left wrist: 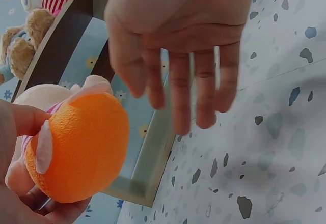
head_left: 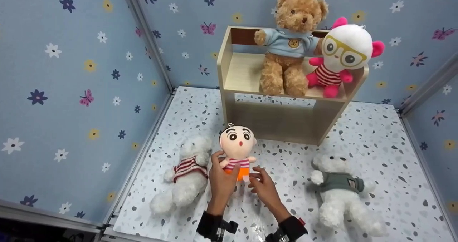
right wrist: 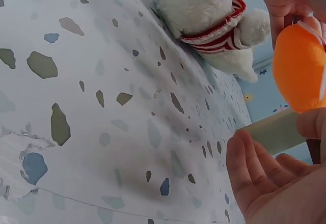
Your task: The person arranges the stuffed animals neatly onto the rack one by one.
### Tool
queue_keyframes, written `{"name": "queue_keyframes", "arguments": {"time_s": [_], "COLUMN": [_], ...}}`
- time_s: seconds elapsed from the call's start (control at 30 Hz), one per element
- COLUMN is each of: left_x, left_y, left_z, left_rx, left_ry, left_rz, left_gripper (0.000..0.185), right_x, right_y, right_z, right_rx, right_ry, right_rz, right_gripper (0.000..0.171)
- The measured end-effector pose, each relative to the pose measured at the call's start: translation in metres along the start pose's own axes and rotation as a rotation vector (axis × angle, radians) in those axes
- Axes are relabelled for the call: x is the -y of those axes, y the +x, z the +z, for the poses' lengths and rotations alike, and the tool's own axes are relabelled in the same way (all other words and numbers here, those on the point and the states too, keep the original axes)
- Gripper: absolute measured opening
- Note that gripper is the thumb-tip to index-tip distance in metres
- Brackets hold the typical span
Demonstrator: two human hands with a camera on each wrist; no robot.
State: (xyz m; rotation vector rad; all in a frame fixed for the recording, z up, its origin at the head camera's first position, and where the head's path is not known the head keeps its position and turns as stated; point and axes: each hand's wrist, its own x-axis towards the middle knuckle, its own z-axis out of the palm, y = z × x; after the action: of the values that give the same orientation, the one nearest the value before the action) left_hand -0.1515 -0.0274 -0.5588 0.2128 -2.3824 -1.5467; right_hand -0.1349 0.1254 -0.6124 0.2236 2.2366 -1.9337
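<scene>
1. Nearest us, our left hand [head_left: 221,179] grips the small doll [head_left: 237,147] round its orange body, upright above the speckled floor [head_left: 375,149] near its front edge.
2. Our right hand [head_left: 262,186] hovers just beside the doll, fingers loosely spread and holding nothing.
3. A striped white bear [head_left: 186,176] lies toward the left edge, a green-shirted white bear [head_left: 340,192] toward the right.
4. Farther back, the wooden shelf [head_left: 229,74] carries a brown bear [head_left: 290,42] and a bespectacled doll [head_left: 340,56]. We judge the doll is mid-carry; shelving it next calls for a lift into the free left half.
</scene>
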Motion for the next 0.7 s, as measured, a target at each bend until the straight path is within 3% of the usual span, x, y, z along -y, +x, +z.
{"name": "queue_keyframes", "arguments": {"time_s": [0.23, 0.53, 0.7], "left_x": [-0.012, -0.035, -0.049], "left_y": [0.008, 0.024, 0.037], "left_z": [-0.004, -0.013, -0.016], "left_rx": [-0.034, -0.056, -0.066], "left_ry": [-0.019, -0.067, -0.106], "left_rz": [0.051, 0.111, 0.168], "left_gripper": [0.06, 0.057, 0.056], "right_x": [-0.008, -0.019, -0.022], "right_y": [-0.001, -0.004, -0.003], "right_z": [0.0, -0.005, -0.006], "right_rx": [0.039, 0.065, 0.076], "right_ry": [-0.082, -0.189, -0.191], "right_rz": [0.064, 0.074, 0.074], "right_gripper": [0.037, 0.035, 0.033]}}
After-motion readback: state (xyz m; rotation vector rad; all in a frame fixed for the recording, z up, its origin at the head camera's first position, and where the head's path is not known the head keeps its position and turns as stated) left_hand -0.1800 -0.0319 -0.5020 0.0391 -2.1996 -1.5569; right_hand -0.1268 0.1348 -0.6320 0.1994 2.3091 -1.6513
